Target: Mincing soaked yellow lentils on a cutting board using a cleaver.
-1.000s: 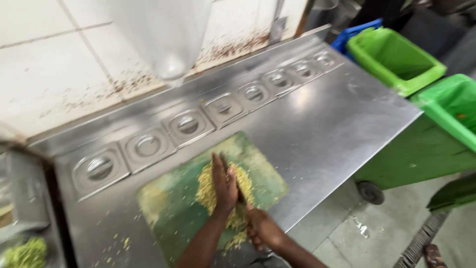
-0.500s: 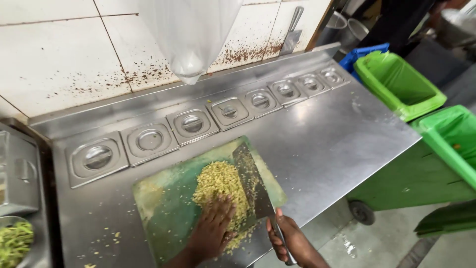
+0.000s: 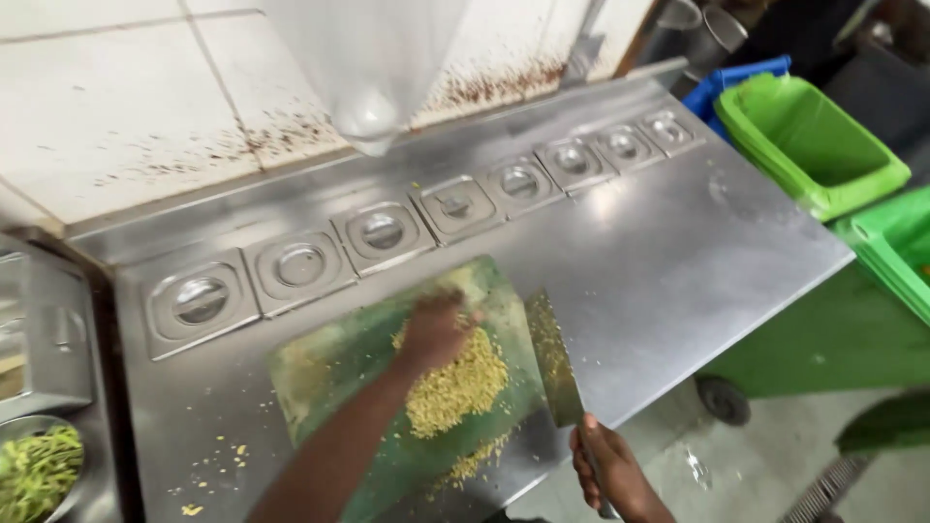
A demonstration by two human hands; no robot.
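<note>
At the far left edge of the steel surface (image 3: 678,252), a bowl of green vegetable pieces (image 3: 37,475) is seen beside a lidded steel container (image 3: 44,339). A row of small square inset lids (image 3: 383,232) is set along the back of the surface, below a stained tiled wall (image 3: 116,107) and a hanging clear plastic bag (image 3: 373,68).

Nearer the front, a green cutting board (image 3: 334,373) is laid at an angle, and a heap of finely chopped yellow-green bits (image 3: 455,387) is piled on its right half, with loose bits scattered off the board's lower left. The left hand (image 3: 431,329) is pressed flat onto the top of the heap, fingers spread and closed on nothing, though blur hides the fingertips. Just to the right, a broad cleaver (image 3: 554,368) is held blade-up and tilted above the board's right edge, bits clinging to its face; its handle is wrapped fully in the grip of the right hand (image 3: 610,470) at the bottom of the frame.

The gathering is judged best done with the heap swept inward by the flat palm, the blade being kept clear of the fingers and its edge turned away until the pile is compact. At far right, two green bins (image 3: 814,145) and a blue crate (image 3: 722,87) are seen on the floor (image 3: 765,465).
</note>
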